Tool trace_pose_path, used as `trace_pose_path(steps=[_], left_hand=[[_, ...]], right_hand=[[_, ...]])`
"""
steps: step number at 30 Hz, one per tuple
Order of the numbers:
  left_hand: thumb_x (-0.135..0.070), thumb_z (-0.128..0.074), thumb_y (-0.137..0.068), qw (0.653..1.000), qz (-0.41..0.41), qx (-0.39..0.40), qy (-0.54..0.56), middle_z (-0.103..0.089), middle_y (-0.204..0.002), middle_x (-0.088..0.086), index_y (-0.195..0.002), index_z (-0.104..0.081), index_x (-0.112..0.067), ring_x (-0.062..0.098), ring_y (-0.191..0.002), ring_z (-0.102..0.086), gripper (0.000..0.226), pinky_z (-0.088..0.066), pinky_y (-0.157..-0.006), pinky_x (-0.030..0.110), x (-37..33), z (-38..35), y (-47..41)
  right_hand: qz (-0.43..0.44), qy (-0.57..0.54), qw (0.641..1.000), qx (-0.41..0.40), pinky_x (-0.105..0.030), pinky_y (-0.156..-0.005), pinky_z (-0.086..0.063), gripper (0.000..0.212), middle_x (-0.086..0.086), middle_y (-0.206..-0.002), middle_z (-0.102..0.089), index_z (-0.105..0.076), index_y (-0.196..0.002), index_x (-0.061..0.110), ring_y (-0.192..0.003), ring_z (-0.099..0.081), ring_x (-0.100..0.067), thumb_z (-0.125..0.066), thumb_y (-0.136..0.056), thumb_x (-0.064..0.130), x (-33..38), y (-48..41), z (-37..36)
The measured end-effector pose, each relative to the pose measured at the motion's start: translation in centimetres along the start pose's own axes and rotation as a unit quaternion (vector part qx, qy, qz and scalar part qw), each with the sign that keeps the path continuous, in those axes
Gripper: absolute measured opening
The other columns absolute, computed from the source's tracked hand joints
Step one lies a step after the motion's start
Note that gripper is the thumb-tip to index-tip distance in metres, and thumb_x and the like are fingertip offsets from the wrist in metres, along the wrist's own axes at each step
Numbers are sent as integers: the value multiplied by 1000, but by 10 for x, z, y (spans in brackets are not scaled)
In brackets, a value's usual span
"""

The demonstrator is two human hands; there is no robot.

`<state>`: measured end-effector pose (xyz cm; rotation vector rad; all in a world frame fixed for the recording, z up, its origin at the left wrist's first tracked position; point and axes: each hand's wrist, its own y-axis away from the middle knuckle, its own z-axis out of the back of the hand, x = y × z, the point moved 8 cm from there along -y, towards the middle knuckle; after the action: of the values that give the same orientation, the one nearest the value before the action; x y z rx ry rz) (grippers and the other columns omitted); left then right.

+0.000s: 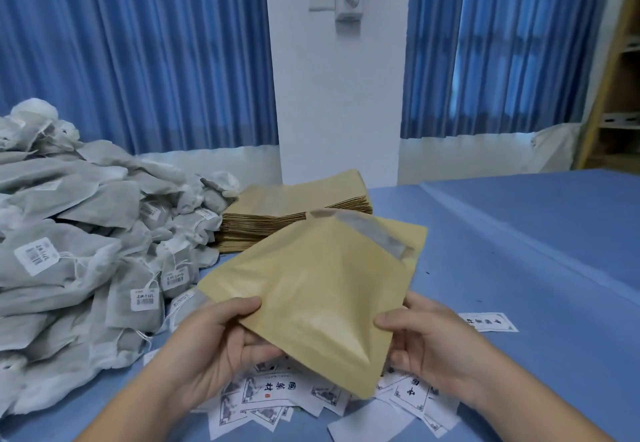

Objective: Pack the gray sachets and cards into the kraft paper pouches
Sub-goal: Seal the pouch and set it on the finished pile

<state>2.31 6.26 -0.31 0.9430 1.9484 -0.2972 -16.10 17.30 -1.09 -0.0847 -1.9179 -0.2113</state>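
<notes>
Your left hand point(214, 341) pinches the near left edge of a kraft pouch point(311, 286), with the thumb on top and the fingers curled beneath. Your right hand point(426, 341) grips the near right edge the same way. The pouch is held between both hands above the blue counter point(519, 251). Its mouth points away from you and gapes open. Gray shows inside the mouth, but you cannot tell whether that is lining or a sachet.

Scattered printed cards point(270, 396) lie on the counter directly beneath your hands, and a single card point(488, 322) lies just beyond your right hand. A big heap of gray sachets point(86, 234) with white labels spreads out to the left of your left hand. Ahead of both hands, past the held pouch, a flat stack of pouches point(294, 209) sits right beside that heap.
</notes>
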Motion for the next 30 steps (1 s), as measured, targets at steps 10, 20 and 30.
trace_pose_path(steps=[10, 20, 30], left_hand=[[12, -54, -85, 997, 4, 45, -66, -60, -92, 29, -102, -56, 11, 32, -57, -59, 17, -53, -38, 27, 25, -127, -90], [15, -52, -88, 990, -25, 138, 8, -71, -104, 14, -118, -57, -7, 27, -86, -72, 38, -58, -57, 29, 86, -285, -215], [-12, -51, -97, 986, 51, 75, -142, -58, -113, 7, -130, -52, -15, 26, -102, -59, 33, -49, -82, 36, 163, -338, -250]], right_hand=[[114, -50, 991, -45, -53, -86, -45, 55, -21, -125, -61, -55, -130, 7, -103, -60, -36, -59, -75, 0, 60, 35, 86], [157, -3, 963, -219, -18, -33, -37, 46, -7, -87, -71, -56, -122, 16, -55, -64, -21, -45, -87, -12, 133, 69, 233], [250, -306, 798, -455, -35, -74, -59, 22, -29, -129, -46, -44, -120, -1, -119, -54, -35, -45, -98, 3, 126, 89, 405]])
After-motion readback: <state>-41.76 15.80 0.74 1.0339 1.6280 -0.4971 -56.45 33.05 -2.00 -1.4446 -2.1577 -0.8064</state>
